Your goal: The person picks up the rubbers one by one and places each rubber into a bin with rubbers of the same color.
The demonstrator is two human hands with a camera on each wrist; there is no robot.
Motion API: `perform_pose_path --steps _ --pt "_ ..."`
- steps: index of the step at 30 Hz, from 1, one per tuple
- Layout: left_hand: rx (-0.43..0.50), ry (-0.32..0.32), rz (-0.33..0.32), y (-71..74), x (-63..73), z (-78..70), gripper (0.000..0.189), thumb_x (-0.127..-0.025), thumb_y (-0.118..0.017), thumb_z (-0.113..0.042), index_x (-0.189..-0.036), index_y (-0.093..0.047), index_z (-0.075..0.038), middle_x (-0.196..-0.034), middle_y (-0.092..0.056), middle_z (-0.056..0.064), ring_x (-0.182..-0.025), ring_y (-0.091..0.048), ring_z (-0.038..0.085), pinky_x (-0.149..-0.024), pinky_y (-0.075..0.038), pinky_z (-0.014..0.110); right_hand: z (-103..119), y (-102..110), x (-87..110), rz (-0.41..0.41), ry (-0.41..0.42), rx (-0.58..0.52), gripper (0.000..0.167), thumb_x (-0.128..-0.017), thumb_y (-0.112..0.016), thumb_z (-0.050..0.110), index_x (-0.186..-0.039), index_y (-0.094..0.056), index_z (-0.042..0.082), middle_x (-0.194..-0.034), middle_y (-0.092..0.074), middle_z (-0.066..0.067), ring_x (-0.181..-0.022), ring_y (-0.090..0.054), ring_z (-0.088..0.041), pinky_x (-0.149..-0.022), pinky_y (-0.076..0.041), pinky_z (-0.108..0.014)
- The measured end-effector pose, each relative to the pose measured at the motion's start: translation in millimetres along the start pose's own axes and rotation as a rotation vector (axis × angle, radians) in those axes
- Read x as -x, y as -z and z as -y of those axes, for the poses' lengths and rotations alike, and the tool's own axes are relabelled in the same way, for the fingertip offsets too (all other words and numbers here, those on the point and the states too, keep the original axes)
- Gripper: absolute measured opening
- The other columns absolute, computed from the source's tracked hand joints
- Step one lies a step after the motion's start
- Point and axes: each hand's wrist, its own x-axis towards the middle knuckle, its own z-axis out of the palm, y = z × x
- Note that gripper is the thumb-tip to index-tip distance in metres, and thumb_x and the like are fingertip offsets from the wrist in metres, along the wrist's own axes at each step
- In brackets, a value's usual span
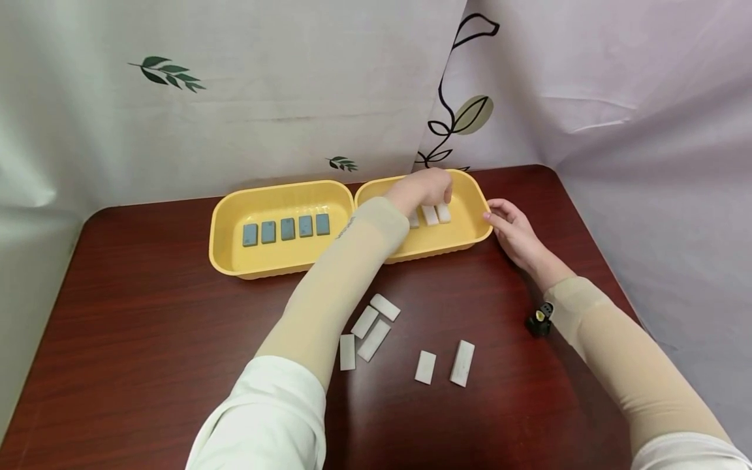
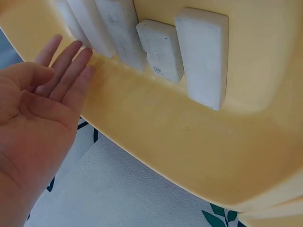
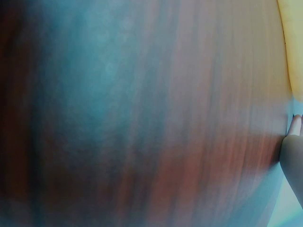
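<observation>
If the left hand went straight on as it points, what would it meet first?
Probably the rightmost white block in the right yellow tray, close to the left hand's fingers; the gap is hard to judge.

Yellow, white, blue-grey logged against red-brown

Yellow is recorded on the left tray (image 1: 282, 256) and the right tray (image 1: 467, 212), mid-frame. Blue-grey blocks (image 1: 287, 229) are noted at centre left; white blocks (image 1: 374, 339) at lower centre. The table (image 1: 158, 313) is finished in dark red-brown streaked grain. Up top, green leaf sprigs (image 1: 173, 68) and a black-lined vine (image 1: 454, 127) are printed on the pale backdrop (image 1: 294, 78).
</observation>
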Motion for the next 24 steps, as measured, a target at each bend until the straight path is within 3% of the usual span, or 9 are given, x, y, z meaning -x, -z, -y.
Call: perform_pose_path --steps 3,10,13,15,19,21,24 --pt "0.033 0.002 0.022 0.3 -0.2 0.1 0.034 -0.114 -0.045 -0.014 -0.142 -0.064 -0.009 -0.152 -0.059 0.006 -0.141 -0.053 0.019 -0.121 -0.041 0.029 0.2 -0.5 0.1 0.001 -0.002 0.001 0.024 -0.105 -0.051 -0.008 -0.11 -0.065 0.012 -0.103 -0.071 0.004 -0.098 -0.065 -0.008 -0.087 -0.054 -0.016" --pt "0.009 0.003 0.035 -0.6 -1.1 -0.3 0.034 -0.114 -0.045 -0.014 -0.142 -0.063 -0.009 -0.151 -0.06 0.006 -0.139 -0.054 0.019 -0.119 -0.043 0.029 0.0 -0.2 1.2 -0.001 -0.007 0.008 0.022 -0.105 -0.052 -0.007 -0.111 -0.064 0.011 -0.103 -0.071 0.004 -0.098 -0.065 -0.009 -0.086 -0.054 -0.016" --pt "-0.001 -0.008 0.018 -2.6 -1.0 0.1 0.03 -0.113 -0.044 -0.013 -0.134 -0.066 -0.008 -0.143 -0.063 0.007 -0.127 -0.056 0.017 -0.111 -0.046 0.028 -0.2 -0.4 1.9 0.0 -0.005 0.009 0.021 -0.105 -0.052 -0.007 -0.111 -0.064 0.01 -0.103 -0.071 0.003 -0.098 -0.065 -0.009 -0.086 -0.054 -0.016" --pt "-0.006 -0.019 0.006 -3.8 -0.7 0.4 0.026 -0.113 -0.044 -0.012 -0.122 -0.067 -0.006 -0.129 -0.065 0.007 -0.112 -0.055 0.016 -0.101 -0.046 0.025 -0.2 -0.5 2.0 0.0 -0.001 0.007 0.022 -0.105 -0.052 -0.007 -0.111 -0.064 0.01 -0.103 -0.071 0.003 -0.097 -0.065 -0.009 -0.086 -0.054 -0.017" --pt "0.01 -0.022 0.0 -3.4 1.6 1.3 0.021 -0.112 -0.042 -0.011 -0.104 -0.06 -0.008 -0.107 -0.055 0.005 -0.094 -0.044 0.016 -0.086 -0.04 0.025 0.0 -0.8 1.3 -0.001 0.002 0.003 0.022 -0.105 -0.052 -0.008 -0.111 -0.064 0.01 -0.103 -0.072 0.003 -0.097 -0.066 -0.009 -0.086 -0.054 -0.017" --pt "0.007 -0.027 0.004 -1.0 3.3 1.5 0.024 -0.113 -0.041 -0.012 -0.111 -0.064 -0.008 -0.114 -0.06 0.006 -0.1 -0.051 0.016 -0.093 -0.043 0.023 0.4 -1.1 1.0 -0.001 0.002 0.006 0.023 -0.105 -0.052 -0.008 -0.111 -0.064 0.011 -0.103 -0.072 0.003 -0.098 -0.065 -0.009 -0.087 -0.054 -0.017" --pt "-0.002 -0.056 0.004 5.1 7.6 0.5 0.034 -0.113 -0.041 -0.013 -0.135 -0.066 -0.007 -0.14 -0.064 0.009 -0.128 -0.058 0.019 -0.114 -0.046 0.028 1.0 -0.8 1.2 0.001 0.0 0.005 0.023 -0.106 -0.052 -0.007 -0.111 -0.064 0.011 -0.103 -0.071 0.004 -0.098 -0.065 -0.009 -0.087 -0.054 -0.017"
